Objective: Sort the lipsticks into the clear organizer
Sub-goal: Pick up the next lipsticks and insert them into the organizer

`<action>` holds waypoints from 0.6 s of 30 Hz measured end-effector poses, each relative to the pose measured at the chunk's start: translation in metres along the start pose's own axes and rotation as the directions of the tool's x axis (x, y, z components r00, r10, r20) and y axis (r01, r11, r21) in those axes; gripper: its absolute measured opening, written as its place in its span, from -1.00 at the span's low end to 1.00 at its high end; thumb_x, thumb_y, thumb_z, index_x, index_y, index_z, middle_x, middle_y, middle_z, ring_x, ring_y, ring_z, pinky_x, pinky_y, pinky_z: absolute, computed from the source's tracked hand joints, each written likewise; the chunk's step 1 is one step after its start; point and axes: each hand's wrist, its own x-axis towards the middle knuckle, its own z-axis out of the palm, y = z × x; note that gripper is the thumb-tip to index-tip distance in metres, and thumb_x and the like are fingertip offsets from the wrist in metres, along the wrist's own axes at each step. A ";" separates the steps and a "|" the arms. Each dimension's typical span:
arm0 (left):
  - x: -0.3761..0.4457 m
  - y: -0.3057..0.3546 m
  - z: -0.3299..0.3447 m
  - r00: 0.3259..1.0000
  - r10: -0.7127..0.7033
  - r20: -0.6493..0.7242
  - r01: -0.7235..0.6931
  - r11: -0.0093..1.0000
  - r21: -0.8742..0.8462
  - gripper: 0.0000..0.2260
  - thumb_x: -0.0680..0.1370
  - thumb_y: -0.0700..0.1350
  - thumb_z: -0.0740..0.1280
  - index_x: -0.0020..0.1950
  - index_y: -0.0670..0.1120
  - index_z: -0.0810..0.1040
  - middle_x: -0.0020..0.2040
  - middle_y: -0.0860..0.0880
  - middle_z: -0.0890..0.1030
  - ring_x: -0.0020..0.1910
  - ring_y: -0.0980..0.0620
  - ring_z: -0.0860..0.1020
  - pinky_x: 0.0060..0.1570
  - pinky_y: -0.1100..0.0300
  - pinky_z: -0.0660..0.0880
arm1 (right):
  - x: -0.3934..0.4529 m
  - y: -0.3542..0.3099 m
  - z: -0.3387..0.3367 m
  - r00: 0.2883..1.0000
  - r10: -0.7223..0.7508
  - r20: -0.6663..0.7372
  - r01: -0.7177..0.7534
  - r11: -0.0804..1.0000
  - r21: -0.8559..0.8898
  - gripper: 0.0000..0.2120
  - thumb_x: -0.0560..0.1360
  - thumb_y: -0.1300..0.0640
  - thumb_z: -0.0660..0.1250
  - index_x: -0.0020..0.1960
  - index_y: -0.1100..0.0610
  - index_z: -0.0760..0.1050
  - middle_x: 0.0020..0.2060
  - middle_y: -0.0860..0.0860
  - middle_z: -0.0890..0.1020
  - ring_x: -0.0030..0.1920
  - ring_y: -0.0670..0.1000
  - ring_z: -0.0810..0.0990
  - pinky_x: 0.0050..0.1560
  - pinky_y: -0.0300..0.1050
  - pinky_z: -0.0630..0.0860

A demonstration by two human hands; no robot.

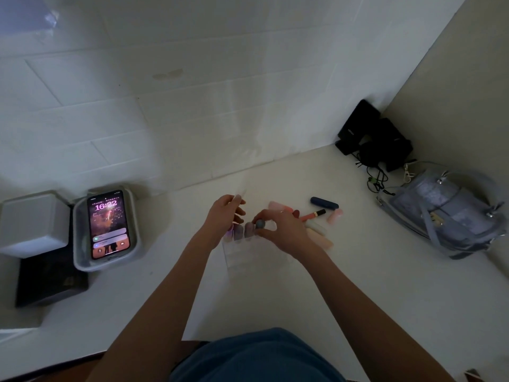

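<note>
The clear organizer (239,257) stands on the white counter in the middle of the head view, hard to make out. A few lipsticks (239,233) stand in its far row. My left hand (224,216) grips the organizer's far left edge. My right hand (281,230) pinches a grey round-capped lipstick (260,224) at the row's right end. Loose lipsticks lie to the right: a dark blue one (324,203), an orange tube with a black cap (314,215), a pink one (334,215) and pale ones (319,232).
A lit phone (108,224) rests in a grey tray (80,244) at the left, beside a grey box (33,224) and a black book (49,282). A grey-blue bag (446,213) and black devices with cables (374,139) fill the right corner. The tiled wall runs behind.
</note>
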 end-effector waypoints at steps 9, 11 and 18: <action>-0.005 0.002 0.010 0.993 0.111 -0.050 -0.104 0.986 0.129 -0.85 0.56 -0.07 0.27 0.08 -0.10 0.51 -0.13 -0.03 0.59 -0.29 0.08 0.54 -0.33 0.22 0.44 | -0.003 0.020 -0.021 0.993 0.109 -0.035 -0.087 0.917 0.390 -0.77 0.53 0.02 0.31 0.16 0.05 0.55 0.07 -0.10 0.59 -0.03 -0.19 0.53 -0.05 -0.43 0.44; -0.008 0.005 0.016 0.989 0.113 -0.099 -0.100 0.987 0.123 -0.89 0.56 -0.08 0.28 0.02 -0.08 0.50 -0.15 -0.02 0.58 -0.30 0.08 0.54 -0.32 0.22 0.44 | -0.002 0.037 -0.033 0.962 0.199 -0.187 -0.108 0.906 0.410 -0.83 0.57 0.11 0.25 0.12 0.10 0.54 0.05 -0.04 0.61 -0.10 -0.13 0.53 -0.09 -0.39 0.43; -0.019 0.002 0.016 0.939 0.055 -0.339 -0.030 0.997 0.078 -0.89 0.55 -0.05 0.26 -0.03 -0.07 0.49 -0.17 -0.03 0.59 -0.27 0.02 0.55 -0.39 0.20 0.41 | 0.033 0.106 -0.082 0.882 0.339 -0.327 -0.379 0.923 -0.064 -0.73 0.54 0.19 0.17 0.19 0.01 0.50 0.22 0.08 0.55 0.22 0.13 0.48 0.20 0.04 0.37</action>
